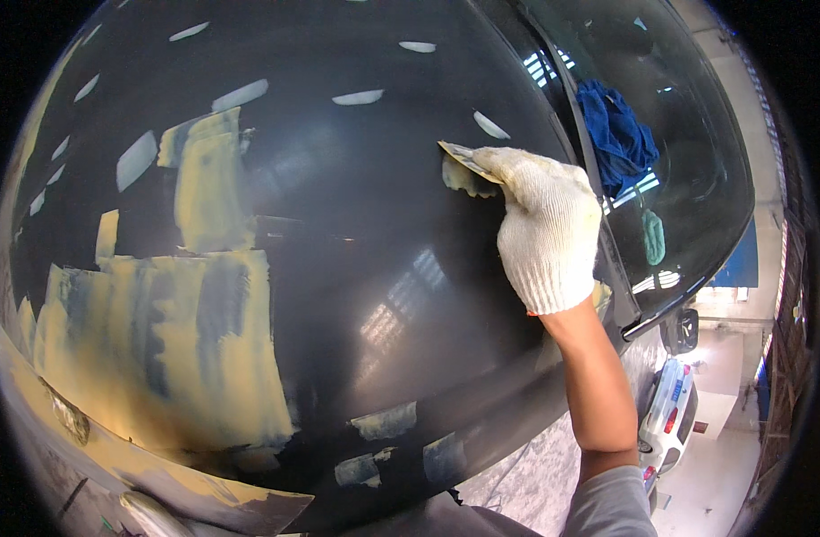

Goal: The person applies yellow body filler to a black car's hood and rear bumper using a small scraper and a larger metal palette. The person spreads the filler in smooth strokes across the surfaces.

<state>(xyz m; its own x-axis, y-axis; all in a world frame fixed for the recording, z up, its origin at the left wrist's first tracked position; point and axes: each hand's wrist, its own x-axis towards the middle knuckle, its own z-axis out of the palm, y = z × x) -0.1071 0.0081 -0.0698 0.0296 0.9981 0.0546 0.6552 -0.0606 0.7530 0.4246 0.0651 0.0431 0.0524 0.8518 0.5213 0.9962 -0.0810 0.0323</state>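
My right hand (548, 219), in a white knit glove, reaches in from the lower right. Its fingers are closed on a thin flat putty spreader (461, 157), whose blade touches the dark car hood (338, 295). Under the blade lies a small smear of yellowish filler (466, 183). A pale sanded spot (491, 125) shows just beyond the spreader. Over the hood's left side spreads a large streaky area of yellow filler (159, 340), with a narrower patch (208, 179) above it. My left hand is out of sight.
Behind the hood's rear edge, a crumpled blue cloth (616, 139) and a small green item (653, 237) rest at the windshield (705, 161). A side mirror (681, 332) juts out at right. Beyond it stands a white car (667, 434). A filler-streaked panel (159, 474) curves along the lower left.
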